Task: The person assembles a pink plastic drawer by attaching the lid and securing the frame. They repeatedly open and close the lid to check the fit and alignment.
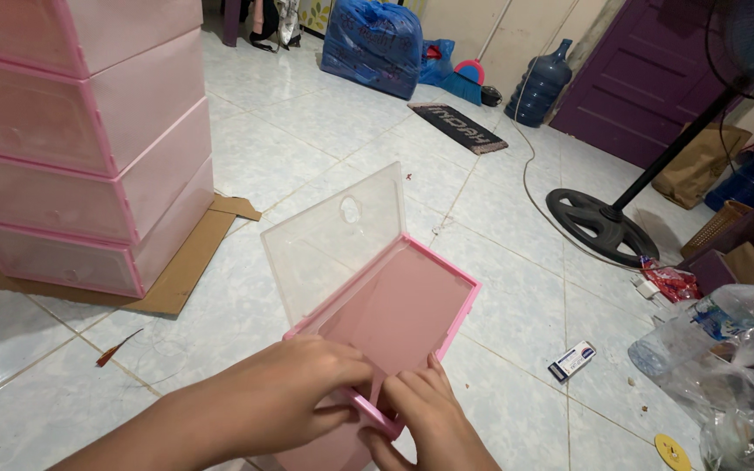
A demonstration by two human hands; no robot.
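Two hands meet at the bottom of the view, both forearms coming up from the lower edge and angling inward toward each other. The left hand (294,392) lies palm down with its fingers curled over the near corner of a pink plastic box (399,310), its fingertips pressing on the pink frame. The right hand (425,414) sits just beside it, fingers bent and pinched around the same near rim, thumb tucked under the edge, so both hands are closed on the box rather than spread. The box is held low over the tiled floor (307,131), tilted so its open pink interior faces up and away from the person. Its clear lid (333,240) stands raised on the left side of the frame, hinged along that edge. Beyond it to the left, a stack of pink drawers (80,131) rests on a sheet of cardboard (189,262). To the right, a small white carton (572,360) lies on the floor near a plastic bottle (709,327) and clear bags. Farther back stand a fan base (599,222), a large blue water jug (541,85), a dark doormat (457,126) and a blue sack (373,44).
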